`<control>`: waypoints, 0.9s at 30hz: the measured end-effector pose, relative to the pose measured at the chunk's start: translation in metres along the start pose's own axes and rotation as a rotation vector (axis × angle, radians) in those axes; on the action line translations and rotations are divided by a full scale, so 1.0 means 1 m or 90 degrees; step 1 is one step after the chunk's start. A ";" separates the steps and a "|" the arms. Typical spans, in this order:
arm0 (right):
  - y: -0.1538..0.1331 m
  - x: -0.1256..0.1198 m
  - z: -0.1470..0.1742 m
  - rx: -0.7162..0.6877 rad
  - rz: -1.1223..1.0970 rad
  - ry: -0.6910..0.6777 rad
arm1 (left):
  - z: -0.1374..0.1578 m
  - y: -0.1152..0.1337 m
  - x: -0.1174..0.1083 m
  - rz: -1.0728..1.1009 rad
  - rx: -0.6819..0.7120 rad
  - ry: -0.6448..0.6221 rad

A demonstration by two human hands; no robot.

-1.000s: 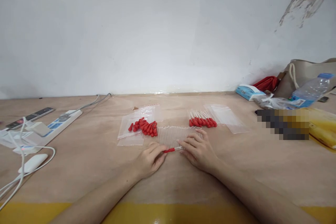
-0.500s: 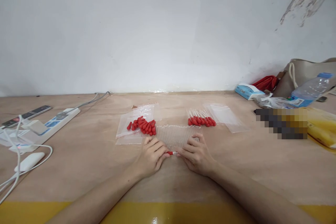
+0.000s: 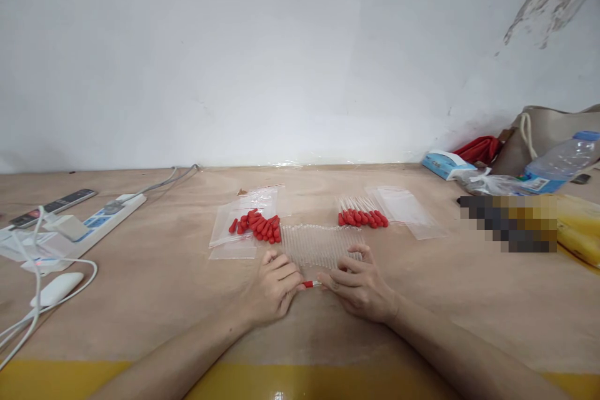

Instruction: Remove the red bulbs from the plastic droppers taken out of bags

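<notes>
Between my hands is a red rubber dropper bulb (image 3: 308, 284), joined end to end with a clear glass dropper tube (image 3: 317, 284). My left hand (image 3: 276, 287) is closed in a pinch on the bulb. My right hand (image 3: 363, 287) pinches the tube, most of which its fingers hide. Just beyond the hands lies a row of several clear tubes (image 3: 319, 245), side by side. Loose red bulbs (image 3: 265, 225) are heaped to the left of that row. Back right, droppers with red bulbs on their tubes (image 3: 362, 215) lie in a bunch.
Clear zip bags (image 3: 232, 251) lie under the loose bulbs, another bag (image 3: 407, 207) beside the bunched droppers. On the left are a power strip (image 3: 112, 219), cables and a white mouse-like object (image 3: 57, 289). A tissue pack (image 3: 447, 165) and plastic bottle (image 3: 562, 159) stand right.
Both hands, with the bulb and tube between them, have come slightly nearer to me. The whole view has also shifted a little. Both pinches persist.
</notes>
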State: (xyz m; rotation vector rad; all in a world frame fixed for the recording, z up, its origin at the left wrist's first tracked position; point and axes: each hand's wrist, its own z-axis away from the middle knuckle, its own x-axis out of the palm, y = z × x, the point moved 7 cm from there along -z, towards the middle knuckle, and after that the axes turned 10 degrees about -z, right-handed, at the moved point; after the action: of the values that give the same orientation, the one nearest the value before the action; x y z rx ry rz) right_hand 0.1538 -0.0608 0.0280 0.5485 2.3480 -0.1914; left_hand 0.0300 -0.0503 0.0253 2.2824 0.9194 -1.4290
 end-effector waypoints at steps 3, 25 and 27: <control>0.001 -0.003 0.002 -0.007 -0.012 0.001 | 0.001 0.000 0.000 0.018 0.000 -0.003; 0.136 -0.029 0.062 0.636 -0.057 -0.133 | 0.077 -0.200 -0.009 -0.004 -0.702 0.203; 0.137 -0.029 0.063 0.662 -0.044 -0.131 | 0.073 -0.197 -0.006 -0.003 -0.687 0.176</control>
State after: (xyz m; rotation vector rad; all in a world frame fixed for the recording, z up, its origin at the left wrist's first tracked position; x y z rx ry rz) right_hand 0.2717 0.0350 0.0028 0.8577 1.9214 -1.4605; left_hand -0.1511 0.0551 0.0130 1.6098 1.3286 -0.3737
